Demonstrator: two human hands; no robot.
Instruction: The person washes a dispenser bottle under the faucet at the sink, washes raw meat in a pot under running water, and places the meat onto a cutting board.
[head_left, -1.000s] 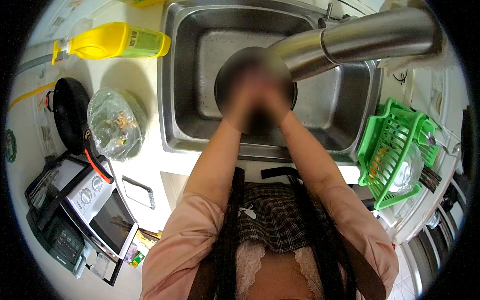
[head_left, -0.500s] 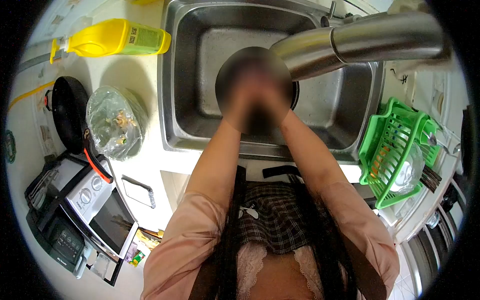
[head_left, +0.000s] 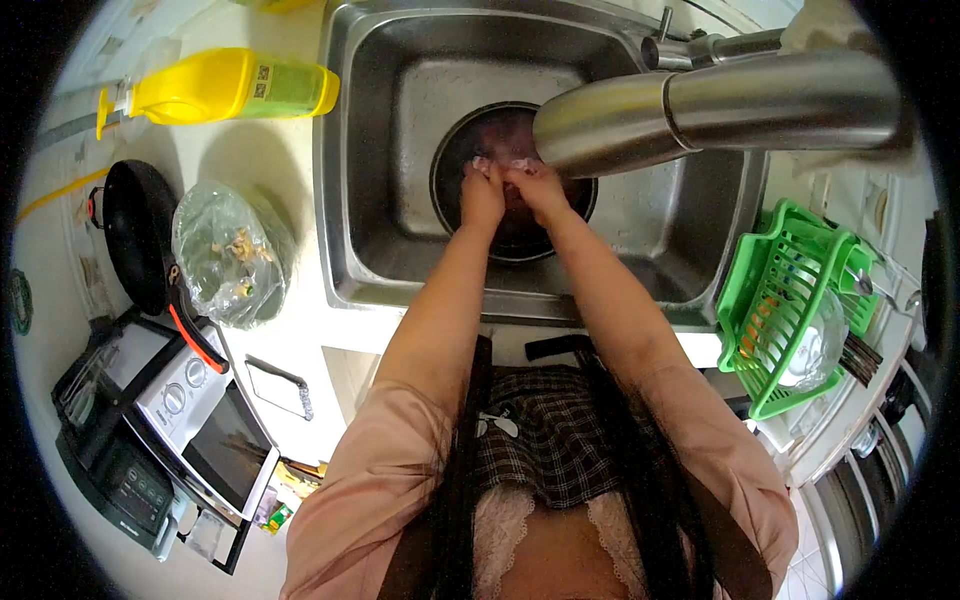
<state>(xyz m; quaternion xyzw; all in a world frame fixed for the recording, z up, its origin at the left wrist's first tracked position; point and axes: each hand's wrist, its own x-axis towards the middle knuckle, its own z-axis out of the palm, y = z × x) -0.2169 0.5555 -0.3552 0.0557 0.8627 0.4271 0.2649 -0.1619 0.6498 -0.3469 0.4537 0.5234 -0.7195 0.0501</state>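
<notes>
A dark round pot or basin (head_left: 447,215) sits in the steel sink (head_left: 420,80), with reddish-brown liquid inside. Both hands are over and partly in it, side by side and nearly touching. My left hand (head_left: 483,198) is closed, with pale pink, wet-looking stuff like raw meat showing at its fingertips. Similar pale pink stuff shows at the fingers of my right hand (head_left: 537,188), also closed. Whether they share one piece or hold two, I cannot tell. The large metal faucet (head_left: 610,120) reaches over the pot's right side, close to my right hand.
Left of the sink are a yellow pump bottle (head_left: 220,85), a bag-lined bin (head_left: 235,255) with scraps, a black frying pan (head_left: 138,235) and a toaster oven (head_left: 215,430). On the right stands a green dish rack (head_left: 775,300) holding a clear bowl (head_left: 815,345).
A blurred patch covered the hands and pot before; now they show plainly. The forearms are in nearly the same place, and the view has shifted slightly.
</notes>
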